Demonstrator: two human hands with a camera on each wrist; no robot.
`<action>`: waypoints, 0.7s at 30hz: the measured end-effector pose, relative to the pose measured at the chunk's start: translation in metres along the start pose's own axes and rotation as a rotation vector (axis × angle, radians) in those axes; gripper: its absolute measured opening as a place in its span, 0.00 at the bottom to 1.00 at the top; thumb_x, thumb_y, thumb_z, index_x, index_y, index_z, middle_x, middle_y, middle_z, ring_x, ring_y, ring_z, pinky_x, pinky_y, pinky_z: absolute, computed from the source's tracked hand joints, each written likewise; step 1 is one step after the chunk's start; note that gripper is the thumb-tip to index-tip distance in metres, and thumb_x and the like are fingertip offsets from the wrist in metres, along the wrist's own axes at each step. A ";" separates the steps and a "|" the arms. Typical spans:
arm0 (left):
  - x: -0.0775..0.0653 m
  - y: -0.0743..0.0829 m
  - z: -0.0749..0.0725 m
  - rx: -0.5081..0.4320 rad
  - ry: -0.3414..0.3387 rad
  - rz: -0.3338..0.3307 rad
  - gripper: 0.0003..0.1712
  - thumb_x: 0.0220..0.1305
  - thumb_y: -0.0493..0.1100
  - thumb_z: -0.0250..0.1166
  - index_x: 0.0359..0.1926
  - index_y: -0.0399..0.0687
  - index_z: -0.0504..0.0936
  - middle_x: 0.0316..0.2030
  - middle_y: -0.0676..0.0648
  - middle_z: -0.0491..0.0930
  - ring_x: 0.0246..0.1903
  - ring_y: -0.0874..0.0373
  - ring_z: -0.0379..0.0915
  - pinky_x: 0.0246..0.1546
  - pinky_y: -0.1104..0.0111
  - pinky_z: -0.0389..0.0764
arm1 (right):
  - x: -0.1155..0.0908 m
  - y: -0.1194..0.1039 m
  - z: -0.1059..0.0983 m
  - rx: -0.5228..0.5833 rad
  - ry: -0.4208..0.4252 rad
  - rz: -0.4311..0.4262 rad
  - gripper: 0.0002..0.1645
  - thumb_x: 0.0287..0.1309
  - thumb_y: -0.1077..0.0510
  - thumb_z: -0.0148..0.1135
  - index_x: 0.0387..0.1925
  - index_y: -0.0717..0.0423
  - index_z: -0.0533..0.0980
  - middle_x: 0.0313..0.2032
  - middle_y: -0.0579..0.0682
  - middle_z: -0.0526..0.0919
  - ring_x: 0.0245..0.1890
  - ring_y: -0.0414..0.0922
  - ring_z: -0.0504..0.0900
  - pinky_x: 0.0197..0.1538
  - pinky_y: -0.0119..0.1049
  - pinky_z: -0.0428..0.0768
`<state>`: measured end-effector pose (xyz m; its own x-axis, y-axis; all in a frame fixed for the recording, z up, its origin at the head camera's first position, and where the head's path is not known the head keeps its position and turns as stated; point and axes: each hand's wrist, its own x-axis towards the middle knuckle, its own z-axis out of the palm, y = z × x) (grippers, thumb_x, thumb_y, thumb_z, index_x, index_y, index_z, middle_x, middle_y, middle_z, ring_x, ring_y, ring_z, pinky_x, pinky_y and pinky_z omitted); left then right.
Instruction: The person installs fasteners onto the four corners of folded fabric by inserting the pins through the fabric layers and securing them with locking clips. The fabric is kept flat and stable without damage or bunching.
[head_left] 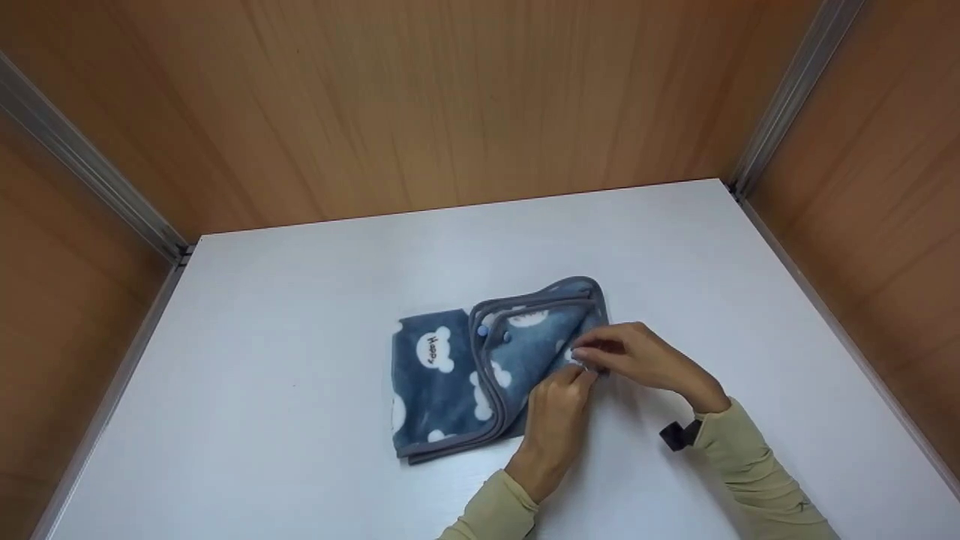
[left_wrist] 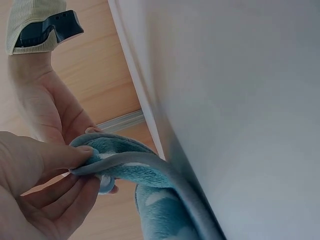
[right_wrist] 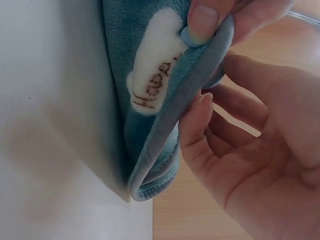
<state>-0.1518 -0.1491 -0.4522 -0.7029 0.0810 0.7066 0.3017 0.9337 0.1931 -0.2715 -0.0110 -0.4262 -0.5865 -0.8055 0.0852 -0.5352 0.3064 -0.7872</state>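
Observation:
A folded blue fleece blanket (head_left: 433, 397) with white bear-shaped patches and grey piping lies on the white table. My left hand (head_left: 556, 416) pinches its near right edge. In the left wrist view, the left thumb (left_wrist: 75, 156) presses at a pale blue snap button beside the piping, and another round snap (left_wrist: 106, 184) shows under the edge. My right hand (head_left: 649, 360) is at the same corner. Its fingertips (right_wrist: 200, 112) grip the piped edge close to the left hand in the right wrist view. Part of the corner is hidden behind fingers.
Two snap buttons show on the upper flap, a light blue one (head_left: 483, 330) and a darker one (head_left: 507, 337). Wooden panels (head_left: 480, 105) with metal corner rails enclose the table (head_left: 262, 390) at the back and both sides. A black wrist device (head_left: 679, 436) sits by the right sleeve.

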 end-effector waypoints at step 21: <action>0.010 -0.004 -0.008 -0.196 0.035 -0.266 0.08 0.51 0.35 0.70 0.31 0.46 0.79 0.25 0.53 0.79 0.24 0.65 0.75 0.23 0.73 0.75 | -0.006 -0.008 -0.010 -0.050 -0.093 -0.116 0.16 0.69 0.53 0.50 0.54 0.45 0.76 0.49 0.39 0.80 0.46 0.39 0.79 0.48 0.35 0.76</action>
<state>-0.1552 -0.1548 -0.4405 -0.7521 -0.1719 0.6363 0.2311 0.8354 0.4988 -0.2694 -0.0035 -0.4145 -0.4612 -0.8798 0.1147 -0.6268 0.2316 -0.7439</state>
